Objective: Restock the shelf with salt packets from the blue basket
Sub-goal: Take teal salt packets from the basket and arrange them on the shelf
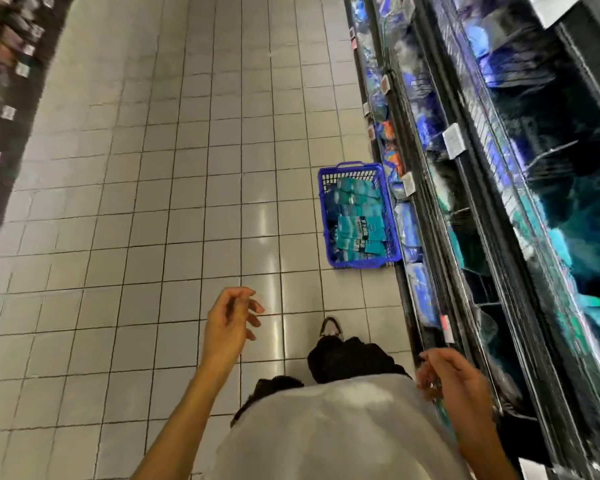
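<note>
A blue basket (326,216) stands on the tiled floor against the foot of the shelf (465,216) on the right. Several teal salt packets (357,230) lie stacked inside it. My left hand (231,318) hangs in the air over the floor, well short of the basket, its fingers loosely curled and holding nothing. My right hand (451,379) is lower right, close to the shelf's front edge, fingers loosely bent and empty. The shelf's tiers hold blue and teal packets, blurred by motion.
Pale square floor tiles (187,202) run down the aisle between the two racks. A second dark rack (4,98) with price tags lines the left side. My shoe (331,327) and dark trousers show below, pointing toward the basket.
</note>
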{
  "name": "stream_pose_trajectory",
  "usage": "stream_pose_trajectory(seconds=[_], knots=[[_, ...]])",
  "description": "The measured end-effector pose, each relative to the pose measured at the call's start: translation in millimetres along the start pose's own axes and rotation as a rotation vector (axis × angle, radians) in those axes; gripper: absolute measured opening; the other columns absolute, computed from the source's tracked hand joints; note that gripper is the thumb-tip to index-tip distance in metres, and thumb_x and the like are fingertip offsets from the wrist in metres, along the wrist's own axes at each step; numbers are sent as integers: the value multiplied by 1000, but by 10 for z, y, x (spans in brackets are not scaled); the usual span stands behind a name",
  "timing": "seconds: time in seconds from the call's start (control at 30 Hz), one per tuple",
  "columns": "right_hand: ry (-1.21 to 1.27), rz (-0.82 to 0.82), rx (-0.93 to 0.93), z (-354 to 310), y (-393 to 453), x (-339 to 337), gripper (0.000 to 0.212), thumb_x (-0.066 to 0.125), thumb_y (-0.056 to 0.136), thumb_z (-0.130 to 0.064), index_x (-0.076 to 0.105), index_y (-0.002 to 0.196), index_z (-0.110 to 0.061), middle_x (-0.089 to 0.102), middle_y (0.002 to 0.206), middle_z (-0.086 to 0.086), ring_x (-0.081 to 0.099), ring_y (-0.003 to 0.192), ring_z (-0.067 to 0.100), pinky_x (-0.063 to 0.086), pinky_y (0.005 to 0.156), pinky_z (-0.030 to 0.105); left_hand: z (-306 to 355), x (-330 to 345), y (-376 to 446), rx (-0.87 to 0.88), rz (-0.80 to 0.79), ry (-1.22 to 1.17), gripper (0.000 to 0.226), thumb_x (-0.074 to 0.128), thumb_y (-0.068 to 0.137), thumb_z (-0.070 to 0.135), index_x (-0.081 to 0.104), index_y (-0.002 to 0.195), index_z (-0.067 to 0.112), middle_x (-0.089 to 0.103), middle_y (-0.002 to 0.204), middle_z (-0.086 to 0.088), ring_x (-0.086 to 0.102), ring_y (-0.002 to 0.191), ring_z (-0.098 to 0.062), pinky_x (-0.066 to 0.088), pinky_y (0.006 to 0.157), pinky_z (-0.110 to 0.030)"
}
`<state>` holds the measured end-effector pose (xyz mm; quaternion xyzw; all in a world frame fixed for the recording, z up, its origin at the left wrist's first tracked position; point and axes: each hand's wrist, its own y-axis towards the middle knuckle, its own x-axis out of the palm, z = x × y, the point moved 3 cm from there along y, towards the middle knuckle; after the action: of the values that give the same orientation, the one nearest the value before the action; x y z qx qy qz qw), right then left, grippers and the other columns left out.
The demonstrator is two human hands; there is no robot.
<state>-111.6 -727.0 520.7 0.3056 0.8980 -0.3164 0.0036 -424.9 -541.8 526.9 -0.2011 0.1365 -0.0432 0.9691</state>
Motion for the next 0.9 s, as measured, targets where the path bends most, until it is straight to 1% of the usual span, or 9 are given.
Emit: stream_pose_trajectory(seconds=[0.13,0.23,0.3,0.37,0.5,0.63,0.73,0.8,0.9], knots=[[23,-93,22,-678,708,402,23,60,95,-5,71,75,-10,63,60,9,57,50,18,43,41,24,104,93,233,-58,62,-36,19,48,106,22,64,110,14,72,86,-3,68,69,-17,55,53,-25],[21,-166,-23,-1196,1120,793,14,60,96,-3,68,85,-1,63,60,9,58,48,18,45,42,25,166,87,388,-84,98,-49,27,52,98,37,65,108,16,72,87,-3,68,69,-19,55,55,-25],[23,-201,-48,-1510,1367,1072,12,57,97,-3,66,89,3,64,62,9,59,49,16,45,42,25,214,47,548,-92,124,-40,30,53,93,43,65,107,20,73,87,-2,69,71,-19,57,58,-28],[29,-220,-51,-1745,1584,1346,13,55,98,-2,65,92,3,64,61,7,59,49,15,46,42,25,274,-4,766,-104,148,-28,28,53,93,43,65,105,22,73,87,-1,70,72,-21,57,59,-29],[46,-208,-26,-2018,1963,1798,16,55,100,-8,68,93,-2,67,62,5,61,50,15,49,42,23,469,-124,1394,-99,137,-20,17,53,99,33,65,103,22,72,84,-2,67,68,-18,54,53,-25],[59,-99,25,-2116,2295,2154,15,57,98,-9,68,90,-3,66,60,4,60,48,14,46,40,24,690,-231,2220,-101,41,40,25,51,97,39,65,105,20,72,85,0,69,71,-19,56,54,-25],[83,11,79,-2157,2386,2354,18,56,97,-8,67,83,-5,63,58,4,57,49,15,43,40,26,893,-253,2840,-94,-92,109,17,50,104,28,66,104,22,72,85,1,69,70,-21,56,55,-27],[119,67,117,-2178,2383,2457,20,55,99,-8,66,82,-5,62,58,5,58,50,15,44,41,27,1064,-211,3217,-88,-197,161,18,48,106,23,66,105,20,72,85,0,68,68,-22,54,55,-31],[220,184,169,-2202,2340,2544,22,54,102,-10,65,83,-3,61,59,8,58,48,16,45,40,25,1340,-45,3667,-68,-351,242,20,46,107,19,66,104,18,72,84,-3,66,67,-21,52,54,-33]])
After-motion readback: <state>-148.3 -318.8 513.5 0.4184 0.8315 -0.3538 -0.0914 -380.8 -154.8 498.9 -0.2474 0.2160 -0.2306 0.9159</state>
